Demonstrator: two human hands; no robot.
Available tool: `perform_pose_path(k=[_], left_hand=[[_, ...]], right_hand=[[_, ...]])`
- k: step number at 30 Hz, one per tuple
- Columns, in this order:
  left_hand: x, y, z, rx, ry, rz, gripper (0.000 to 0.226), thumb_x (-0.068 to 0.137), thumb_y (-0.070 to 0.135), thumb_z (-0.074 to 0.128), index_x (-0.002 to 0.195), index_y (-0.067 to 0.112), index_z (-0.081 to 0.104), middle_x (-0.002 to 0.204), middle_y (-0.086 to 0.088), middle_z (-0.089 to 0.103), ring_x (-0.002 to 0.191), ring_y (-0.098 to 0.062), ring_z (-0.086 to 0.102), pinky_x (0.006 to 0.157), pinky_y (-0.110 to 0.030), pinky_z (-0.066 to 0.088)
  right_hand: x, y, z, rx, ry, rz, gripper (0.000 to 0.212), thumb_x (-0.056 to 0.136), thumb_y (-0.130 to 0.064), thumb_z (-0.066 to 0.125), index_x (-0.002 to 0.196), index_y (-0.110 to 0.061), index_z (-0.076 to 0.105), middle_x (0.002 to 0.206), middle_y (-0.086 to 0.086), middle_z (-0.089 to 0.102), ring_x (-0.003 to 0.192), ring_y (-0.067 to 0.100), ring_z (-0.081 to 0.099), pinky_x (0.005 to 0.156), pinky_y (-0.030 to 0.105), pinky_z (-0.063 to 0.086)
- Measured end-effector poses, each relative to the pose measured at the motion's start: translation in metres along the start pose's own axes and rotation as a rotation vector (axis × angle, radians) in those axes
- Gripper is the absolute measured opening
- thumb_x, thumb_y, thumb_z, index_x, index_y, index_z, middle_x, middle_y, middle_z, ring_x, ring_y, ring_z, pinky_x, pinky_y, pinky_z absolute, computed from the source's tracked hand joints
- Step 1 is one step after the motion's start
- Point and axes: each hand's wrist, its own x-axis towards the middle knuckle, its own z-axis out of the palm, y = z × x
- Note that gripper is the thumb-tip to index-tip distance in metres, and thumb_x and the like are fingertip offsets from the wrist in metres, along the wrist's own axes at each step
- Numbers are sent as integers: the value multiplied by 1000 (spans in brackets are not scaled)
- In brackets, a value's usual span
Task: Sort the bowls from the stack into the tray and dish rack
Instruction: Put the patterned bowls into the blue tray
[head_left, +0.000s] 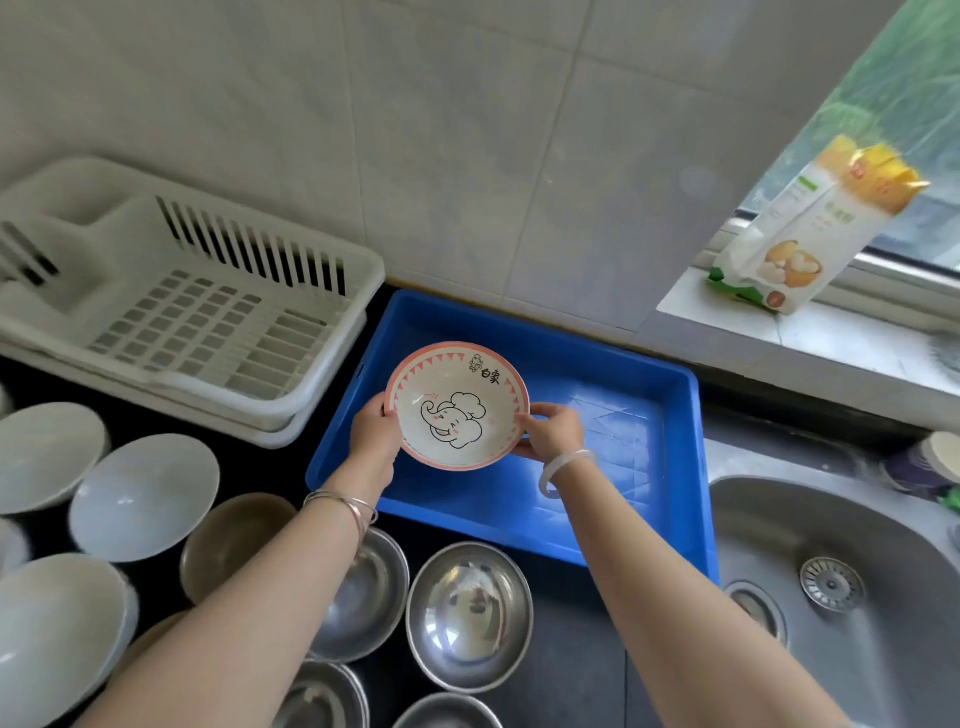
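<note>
A pink-rimmed bowl with a cartoon elephant (457, 406) is held over the left part of the blue tray (623, 415). My left hand (373, 435) grips its left rim and my right hand (551, 432) grips its right rim. The tray holds nothing else that I can see. The white dish rack (176, 306) stands to the left of the tray against the wall, with no dishes in it. Several white bowls (143, 496) and steel bowls (467, 616) sit on the dark counter in front, partly hidden by my forearms.
A steel sink (841, 587) with a drain strainer lies to the right of the tray. A food carton (800, 234) stands on the window sill at the upper right. A brownish bowl (234, 540) sits among the white ones. The tiled wall runs behind everything.
</note>
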Motion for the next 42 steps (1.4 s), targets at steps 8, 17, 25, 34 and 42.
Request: perform_pose_path(k=[8, 17, 25, 34, 42], left_hand=[[22, -1, 3, -58, 19, 21, 40, 94, 7, 33, 124, 16, 57, 116, -6, 63, 105, -24, 56, 82, -31, 47], [20, -9, 3, -389, 4, -119, 32, 97, 13, 43, 127, 12, 53, 120, -11, 58, 110, -26, 56, 72, -30, 52], [27, -4, 9, -384, 38, -117, 33, 98, 14, 42, 130, 11, 52, 119, -11, 58, 106, -25, 56, 79, -31, 52], [8, -5, 12, -290, 83, -6, 30, 96, 12, 42, 122, 13, 57, 107, -3, 59, 91, -15, 56, 80, -25, 47], [-68, -8, 14, -44, -146, 52, 30, 92, 19, 43, 63, 16, 52, 49, -8, 38, 47, -25, 33, 51, -28, 31]], right_hand=[[15, 4, 16, 94, 4, 33, 31, 90, -7, 58, 120, -6, 58, 107, 19, 68, 71, 27, 71, 56, 30, 60], [19, -1, 36, 228, 4, 23, 29, 92, -9, 56, 121, -6, 58, 108, 17, 68, 70, 22, 70, 55, 25, 58], [23, -2, 39, 266, 17, 25, 29, 93, -10, 56, 122, -6, 57, 107, 18, 68, 71, 23, 70, 59, 27, 58], [4, -1, 35, 267, -136, 29, 32, 98, -23, 44, 126, -11, 56, 114, 11, 62, 92, 25, 61, 75, 29, 54], [-50, 4, -19, 169, -59, -129, 29, 99, -21, 39, 121, -11, 55, 111, 8, 61, 93, 23, 60, 76, 30, 50]])
